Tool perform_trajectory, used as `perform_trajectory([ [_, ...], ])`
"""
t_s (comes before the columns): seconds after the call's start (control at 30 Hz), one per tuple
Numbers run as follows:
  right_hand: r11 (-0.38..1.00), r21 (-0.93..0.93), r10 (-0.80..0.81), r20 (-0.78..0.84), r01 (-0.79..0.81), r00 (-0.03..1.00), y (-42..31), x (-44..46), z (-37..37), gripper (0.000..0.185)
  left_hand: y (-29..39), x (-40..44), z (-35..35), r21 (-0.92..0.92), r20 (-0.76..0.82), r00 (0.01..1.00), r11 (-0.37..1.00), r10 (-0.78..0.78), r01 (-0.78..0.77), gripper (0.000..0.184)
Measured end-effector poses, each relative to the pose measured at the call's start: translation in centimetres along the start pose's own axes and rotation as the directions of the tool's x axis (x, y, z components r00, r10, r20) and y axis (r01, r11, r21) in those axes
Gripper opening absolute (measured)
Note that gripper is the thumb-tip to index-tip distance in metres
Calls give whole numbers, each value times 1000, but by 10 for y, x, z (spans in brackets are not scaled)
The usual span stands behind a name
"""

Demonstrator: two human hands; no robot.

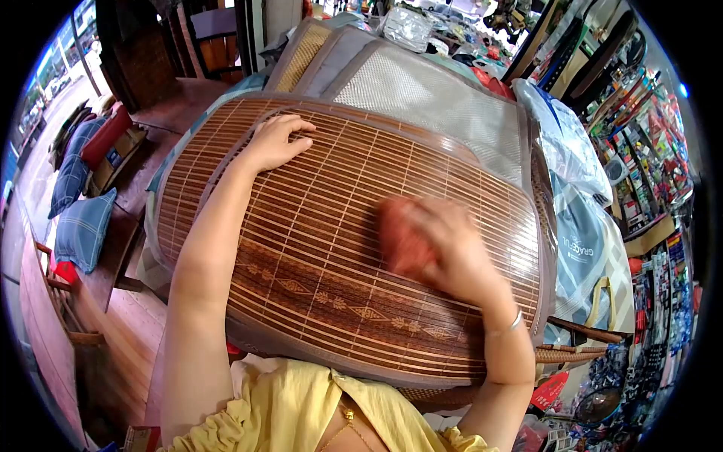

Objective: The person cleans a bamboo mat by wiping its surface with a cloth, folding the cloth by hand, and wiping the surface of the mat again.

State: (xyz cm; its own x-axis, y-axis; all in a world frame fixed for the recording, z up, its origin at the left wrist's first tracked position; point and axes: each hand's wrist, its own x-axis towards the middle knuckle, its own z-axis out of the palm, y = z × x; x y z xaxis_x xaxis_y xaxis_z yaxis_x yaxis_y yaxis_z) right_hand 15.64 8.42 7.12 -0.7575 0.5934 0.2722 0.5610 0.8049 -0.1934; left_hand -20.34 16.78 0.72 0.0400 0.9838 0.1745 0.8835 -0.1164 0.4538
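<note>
Item, the slatted mat (343,218): dark brown narrow strips, pale stitching lines, grey-brown binding; it lies directly before the person, across the centre of the view, with a paler leaf-and-diamond pattern on a band near the body. A second panel of like slats (184,177) shows along its left side.

Item, the left hand (282,142): resting on the mat's upper left part, fingers extended, thumb held away from them.

Item, the right hand (450,245): well apart from the left, closed on a red cloth (401,239) over the right half of the mat (both blurred, so the cloth's folds cannot be told). A pale bangle (515,321) circles the wrist.

Item, beyond the mat: a silvery woven mat (437,94) with grey binding, and to its left a yellowish woven one (303,59).

Item, at right: a blue-grey bag (576,245) lettered "GRACEFUL", printing upside down; past it, crowded shelves of goods (659,151).

Item, at left: a blue checked cushion (86,228), near a red cushion (107,137).

Item, worn: a yellow garment (290,395) with gathered sleeves, and a gold-coloured necklace (349,415).
</note>
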Motion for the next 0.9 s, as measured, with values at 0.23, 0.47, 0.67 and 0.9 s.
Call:
perform_trajectory([
  [0.23,762,-219,584,-174,-609,793,123,-17,-12,65,-3,3,2,-4,-2,1000,1000,11,-11,41],
  [0.47,994,-103,30,-42,-34,999,3,8,6,76,0,2,0,-13,11,1000,1000,-19,19,40],
  [0.67,867,108,-496,90,486,864,-65,-6,27,74,-1,2,-1,-25,2,1000,1000,-16,16,40],
  [0.9,990,-93,101,-61,-106,993,34,7,6,71,1,1,-2,-13,21,1000,1000,-12,13,40],
])
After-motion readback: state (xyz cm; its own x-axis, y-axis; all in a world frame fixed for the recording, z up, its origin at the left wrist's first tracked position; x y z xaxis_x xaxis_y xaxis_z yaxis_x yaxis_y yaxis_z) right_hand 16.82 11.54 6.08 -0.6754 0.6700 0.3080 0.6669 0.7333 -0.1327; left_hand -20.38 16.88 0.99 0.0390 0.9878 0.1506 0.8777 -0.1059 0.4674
